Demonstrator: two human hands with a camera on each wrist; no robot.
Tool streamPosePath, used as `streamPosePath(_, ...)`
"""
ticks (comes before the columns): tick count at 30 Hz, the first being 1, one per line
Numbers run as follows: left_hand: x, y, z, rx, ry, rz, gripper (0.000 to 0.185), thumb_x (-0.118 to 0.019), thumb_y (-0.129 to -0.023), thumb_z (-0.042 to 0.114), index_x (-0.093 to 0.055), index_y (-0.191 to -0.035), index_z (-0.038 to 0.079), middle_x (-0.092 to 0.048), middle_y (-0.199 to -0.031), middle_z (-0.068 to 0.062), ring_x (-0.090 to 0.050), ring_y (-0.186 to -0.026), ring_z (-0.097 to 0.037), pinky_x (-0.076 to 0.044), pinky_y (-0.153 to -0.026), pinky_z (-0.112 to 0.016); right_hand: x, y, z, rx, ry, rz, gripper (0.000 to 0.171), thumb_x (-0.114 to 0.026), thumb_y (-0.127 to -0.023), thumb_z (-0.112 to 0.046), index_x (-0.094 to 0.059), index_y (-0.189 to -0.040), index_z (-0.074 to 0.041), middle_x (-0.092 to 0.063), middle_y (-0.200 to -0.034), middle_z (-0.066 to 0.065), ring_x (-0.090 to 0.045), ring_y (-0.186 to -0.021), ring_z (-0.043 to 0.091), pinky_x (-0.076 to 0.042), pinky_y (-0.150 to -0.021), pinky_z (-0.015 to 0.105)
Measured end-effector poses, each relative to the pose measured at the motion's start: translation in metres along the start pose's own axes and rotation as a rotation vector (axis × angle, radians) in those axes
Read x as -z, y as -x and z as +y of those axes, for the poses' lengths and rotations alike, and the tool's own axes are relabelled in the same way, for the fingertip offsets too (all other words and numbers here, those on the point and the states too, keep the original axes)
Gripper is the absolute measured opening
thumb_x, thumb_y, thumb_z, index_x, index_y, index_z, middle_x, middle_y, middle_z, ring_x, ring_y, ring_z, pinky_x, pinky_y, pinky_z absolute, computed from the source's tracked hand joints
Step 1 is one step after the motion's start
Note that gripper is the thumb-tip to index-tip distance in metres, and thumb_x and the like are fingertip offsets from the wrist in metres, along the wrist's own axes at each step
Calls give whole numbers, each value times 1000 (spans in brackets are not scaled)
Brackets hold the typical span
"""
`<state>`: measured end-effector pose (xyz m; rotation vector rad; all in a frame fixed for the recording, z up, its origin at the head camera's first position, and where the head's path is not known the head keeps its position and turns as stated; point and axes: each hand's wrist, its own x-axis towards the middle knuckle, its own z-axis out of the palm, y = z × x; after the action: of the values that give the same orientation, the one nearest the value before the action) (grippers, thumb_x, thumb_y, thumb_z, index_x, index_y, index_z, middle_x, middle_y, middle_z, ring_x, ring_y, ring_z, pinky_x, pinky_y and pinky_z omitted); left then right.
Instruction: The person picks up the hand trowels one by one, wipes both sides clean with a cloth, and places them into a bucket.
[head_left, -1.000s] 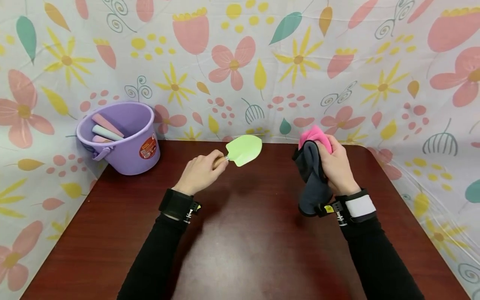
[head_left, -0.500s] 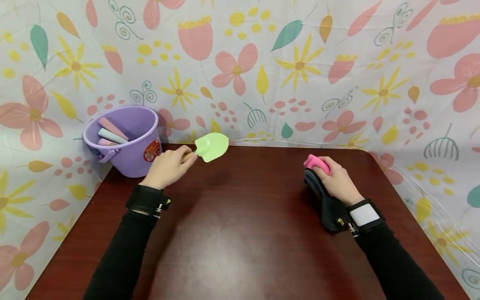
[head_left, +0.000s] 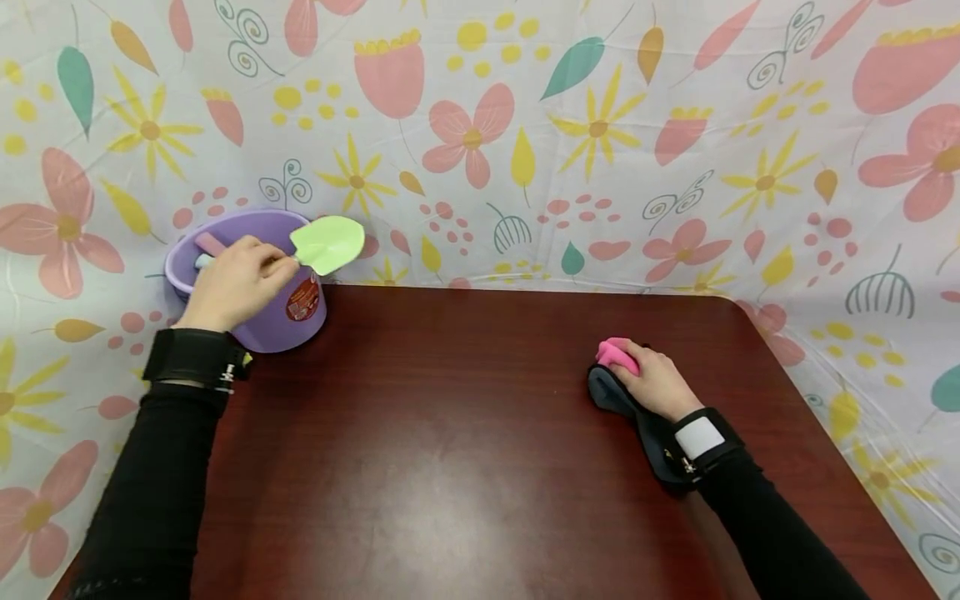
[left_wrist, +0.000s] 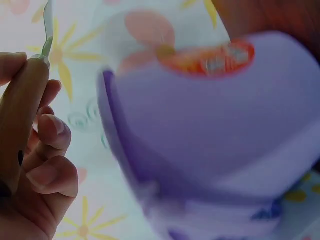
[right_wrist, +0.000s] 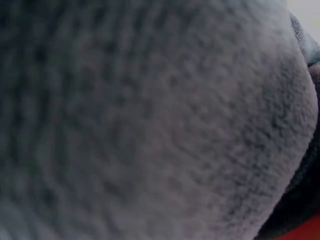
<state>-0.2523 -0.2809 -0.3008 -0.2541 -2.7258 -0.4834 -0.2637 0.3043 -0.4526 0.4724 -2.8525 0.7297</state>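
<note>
My left hand (head_left: pixel 236 283) is over the purple bucket (head_left: pixel 288 325) at the back left, gripping a small garden trowel (head_left: pixel 327 244) with a light green blade. The left wrist view shows fingers curled round its wooden handle (left_wrist: pixel 24 105), beside the bucket's wall (left_wrist: pixel 225 110). On the right side of the table, my right hand (head_left: pixel 660 385) holds a bunched pink cloth (head_left: pixel 618 355) together with a dark grey cloth (head_left: pixel 619 397) that trails under the hand toward the wrist. Fuzzy grey fabric (right_wrist: pixel 200 125) fills most of the right wrist view, hiding the right fingers there.
Inside the bucket lies a pink stick-like piece (head_left: pixel 210 243), with a pale one beside it, both partly covered by the left hand. The dark red-brown table (head_left: pixel 450 433) meets a flower-printed sheet (head_left: pixel 480 200) along its back and sides.
Left hand and trowel have moved left from mid-table to above the bucket. The right hand has lowered with the cloths toward the table, and latterly shifted slightly left and nearer.
</note>
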Motion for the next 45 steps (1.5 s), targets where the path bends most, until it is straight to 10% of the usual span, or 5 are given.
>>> streamPosePath(20,40,-21,-56,106,-101,-155,39,-47,-98,39,-66,-93,5,-60,-84,-14,-54,-83,-36,-38,-67,-50,6,-2,-12,-80,132,-183,49,-60,-96,-33,-48,-136,-8,-52,-121,26,-43,-114,49,-39,-79,68)
streamPosePath(28,35,-32,-70,104,-192,-276,36,-49,-96,37,-65,-77,11,-56,-68,-3,-52,-68,-27,-34,-56,-41,3,-1,-18,-102,176,-204,49,-57,-97,-36,-46,-136,-8,-49,-124,27,-42,-116,49,-37,-81,69)
streamPosePath(45,12,-48,-69,91,-232,-384,23,-69,-84,23,-74,-96,5,-64,-97,-27,-51,-92,-48,-40,-74,-62,4,-4,-25,-127,202,-233,50,-58,-97,-38,-46,-135,-8,-51,-121,26,-45,-112,49,-38,-76,68)
